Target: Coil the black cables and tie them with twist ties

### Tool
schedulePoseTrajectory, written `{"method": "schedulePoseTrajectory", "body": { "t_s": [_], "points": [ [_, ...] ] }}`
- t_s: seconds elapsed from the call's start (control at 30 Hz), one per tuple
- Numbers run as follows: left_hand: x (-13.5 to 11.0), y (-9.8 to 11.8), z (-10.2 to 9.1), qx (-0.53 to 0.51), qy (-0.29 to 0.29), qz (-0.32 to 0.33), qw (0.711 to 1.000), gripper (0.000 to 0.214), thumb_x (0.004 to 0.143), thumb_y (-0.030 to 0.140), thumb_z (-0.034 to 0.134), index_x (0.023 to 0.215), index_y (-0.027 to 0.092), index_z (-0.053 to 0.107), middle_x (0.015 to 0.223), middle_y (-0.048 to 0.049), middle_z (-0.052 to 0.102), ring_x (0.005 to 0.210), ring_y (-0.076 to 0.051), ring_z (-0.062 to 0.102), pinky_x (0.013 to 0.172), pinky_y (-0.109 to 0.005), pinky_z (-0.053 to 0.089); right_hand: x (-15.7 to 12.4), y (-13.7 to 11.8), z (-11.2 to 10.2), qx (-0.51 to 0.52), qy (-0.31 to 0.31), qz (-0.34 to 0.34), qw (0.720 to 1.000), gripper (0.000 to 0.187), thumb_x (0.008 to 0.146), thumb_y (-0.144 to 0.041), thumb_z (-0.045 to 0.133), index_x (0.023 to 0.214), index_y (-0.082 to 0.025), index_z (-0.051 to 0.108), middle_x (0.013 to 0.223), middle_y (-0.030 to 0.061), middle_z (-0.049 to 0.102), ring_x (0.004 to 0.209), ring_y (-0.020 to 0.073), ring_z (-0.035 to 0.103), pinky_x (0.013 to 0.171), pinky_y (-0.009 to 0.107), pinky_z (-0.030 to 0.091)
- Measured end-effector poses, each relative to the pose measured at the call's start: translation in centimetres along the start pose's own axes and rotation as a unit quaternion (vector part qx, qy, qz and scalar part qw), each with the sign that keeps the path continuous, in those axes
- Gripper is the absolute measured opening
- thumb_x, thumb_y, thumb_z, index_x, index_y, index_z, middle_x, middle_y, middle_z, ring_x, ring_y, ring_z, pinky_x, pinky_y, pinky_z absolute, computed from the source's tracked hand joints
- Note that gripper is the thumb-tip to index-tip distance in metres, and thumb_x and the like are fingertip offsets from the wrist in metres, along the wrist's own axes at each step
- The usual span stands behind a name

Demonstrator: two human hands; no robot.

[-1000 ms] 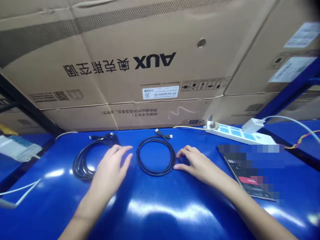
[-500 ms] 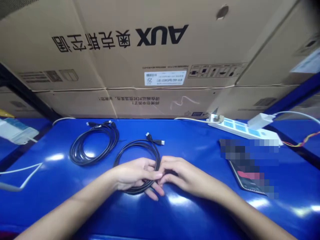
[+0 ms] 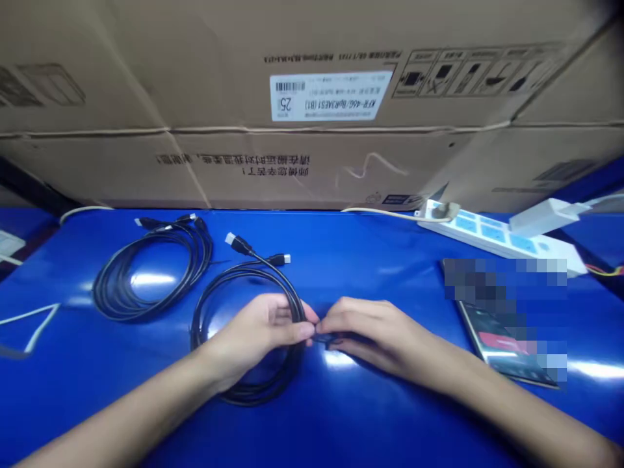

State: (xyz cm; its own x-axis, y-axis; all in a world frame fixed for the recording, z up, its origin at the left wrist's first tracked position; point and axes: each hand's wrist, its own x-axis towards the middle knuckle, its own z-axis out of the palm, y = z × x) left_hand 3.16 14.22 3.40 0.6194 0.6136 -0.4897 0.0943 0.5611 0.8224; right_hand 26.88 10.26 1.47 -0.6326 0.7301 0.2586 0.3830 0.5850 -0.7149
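A looped black cable (image 3: 246, 398) is in my left hand (image 3: 256, 331), thumb and fingers closed around the right side of the bundle. The cable's two ends with metal-tipped plugs (image 3: 238, 244) stick out at the top of the coil. Right beside the bundle, my right hand (image 3: 375, 331) has its thumb and fingers pinched together, close to the left fingertips. Something thin and dark shows at its fingertips, too small to name. To the left lies a second coiled black cable (image 3: 104, 292), its plugs at the far side, untouched.
A white power strip (image 3: 487, 237) with a white charger (image 3: 543, 218) plugged in lies at the back right. A partly pixelated phone (image 3: 507, 351) is in front of it. Behind the blue tabletop (image 3: 370, 416) stands a large cardboard box (image 3: 234, 172).
The view has shifted lower and closer. My left hand has tilted the coil up more, its fingers now wrapped tighter around it. My right hand stays pinched beside it.
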Motion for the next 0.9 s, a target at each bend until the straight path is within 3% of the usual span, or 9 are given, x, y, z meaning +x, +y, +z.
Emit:
{"method": "schedulePoseTrajectory", "body": {
  "t_s": [0.23,0.4,0.6,0.67,0.77,0.9],
  "points": [
    [1.2,-0.1,-0.6,-0.027,0.006,-0.025,0.999,0.032,0.078,0.033,0.084,0.097,0.016,0.064,0.073,0.0000,0.073,0.068,-0.013,0.069,0.066,-0.022,0.049,-0.5,0.8,0.2,-0.104,0.101,-0.074,0.987,0.015,0.103,-0.025,0.059,0.112,-0.020,0.071,0.095,0.0049,0.075,0.082,0.0138,0.070,0.069,0.024,0.051],
    [1.0,-1.1,-0.6,-0.029,0.000,0.023,0.999,0.026,0.080,0.031,0.081,0.092,0.017,0.061,0.069,0.0029,0.071,0.062,-0.013,0.071,0.065,-0.024,0.054,-0.6,0.4,-0.1,-0.179,0.067,-0.096,0.977,0.020,0.107,-0.018,0.051,0.110,-0.021,0.070,0.094,0.0035,0.078,0.080,0.0155,0.071,0.068,0.029,0.051],
    [0.6,-1.6,-0.5,0.042,-0.007,0.017,0.999,0.028,0.076,0.033,0.083,0.090,0.018,0.063,0.075,0.0018,0.071,0.066,-0.018,0.075,0.067,-0.029,0.056,-0.7,-0.2,0.1,-0.170,0.102,-0.096,0.975,0.019,0.106,-0.022,0.052,0.106,-0.020,0.071,0.093,0.0058,0.076,0.078,0.0170,0.070,0.066,0.031,0.050],
    [0.5,-1.6,-0.5,0.050,-0.026,0.020,0.998,0.028,0.076,0.032,0.083,0.090,0.018,0.065,0.076,0.0015,0.071,0.067,-0.019,0.075,0.068,-0.029,0.056,-0.4,-0.5,0.3,-0.137,0.109,-0.086,0.981,0.015,0.103,-0.022,0.057,0.102,-0.018,0.072,0.092,0.0070,0.074,0.079,0.0167,0.069,0.068,0.030,0.050],
    [0.3,-1.4,-0.5,0.031,-0.071,0.022,0.997,0.024,0.076,0.027,0.083,0.090,0.017,0.066,0.075,0.0017,0.071,0.066,-0.017,0.076,0.068,-0.026,0.055,0.2,-0.9,0.4,-0.021,0.114,-0.007,0.993,0.016,0.102,-0.027,0.061,0.098,-0.018,0.074,0.093,0.0062,0.071,0.084,0.0150,0.068,0.075,0.027,0.053],
    [-0.2,-0.9,-0.4,-0.008,-0.133,0.022,0.991,0.021,0.079,0.020,0.082,0.093,0.017,0.067,0.069,0.0011,0.074,0.065,-0.015,0.075,0.067,-0.022,0.053,0.9,-1.1,0.2,0.154,0.081,0.104,0.979,0.023,0.095,-0.040,0.070,0.090,-0.019,0.076,0.090,0.0046,0.071,0.084,0.0157,0.069,0.077,0.027,0.054]
  ]
}}
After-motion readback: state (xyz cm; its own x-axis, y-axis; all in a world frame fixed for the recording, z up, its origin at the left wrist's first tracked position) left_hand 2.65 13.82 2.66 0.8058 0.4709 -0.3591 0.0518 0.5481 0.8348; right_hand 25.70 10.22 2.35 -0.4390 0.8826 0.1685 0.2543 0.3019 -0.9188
